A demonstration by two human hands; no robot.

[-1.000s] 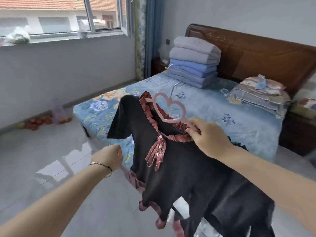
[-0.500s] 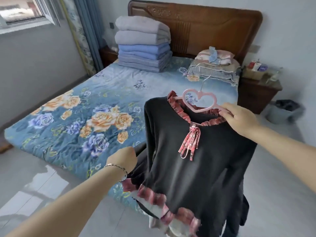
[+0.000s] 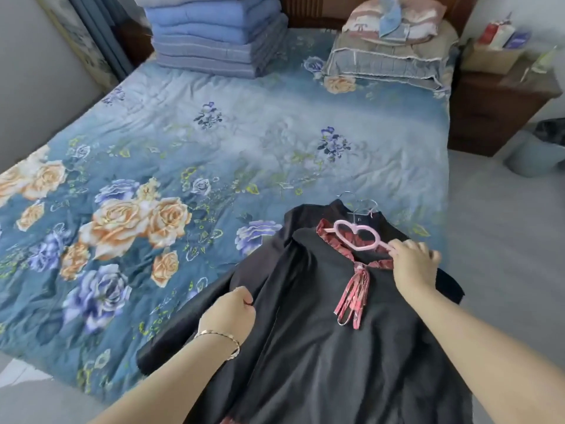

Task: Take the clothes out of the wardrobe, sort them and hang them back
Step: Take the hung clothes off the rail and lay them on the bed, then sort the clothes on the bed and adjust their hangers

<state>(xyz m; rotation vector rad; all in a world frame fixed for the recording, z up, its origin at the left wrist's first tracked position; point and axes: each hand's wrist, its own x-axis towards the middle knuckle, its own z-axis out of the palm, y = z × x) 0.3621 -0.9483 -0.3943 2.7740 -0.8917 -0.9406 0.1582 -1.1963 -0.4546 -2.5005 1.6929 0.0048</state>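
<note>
**Clerk:** Grip status?

**Inspector:** Your left hand (image 3: pixel 227 313) has its fingers curled into the fabric at the left side of the black dress (image 3: pixel 321 362). Your right hand (image 3: pixel 412 264) pinches the arm of the pink heart hanger (image 3: pixel 356 238) at the collar.

**Clerk:** Dress location?

**Inspector:** It lies over the near right corner of the floral quilt (image 3: pixel 214 148), on top of another dark garment on a wire hanger (image 3: pixel 362 206). Beyond it, folded blankets (image 3: pixel 220 41) and pillows (image 3: pixel 388 56) sit at the far end.
</note>
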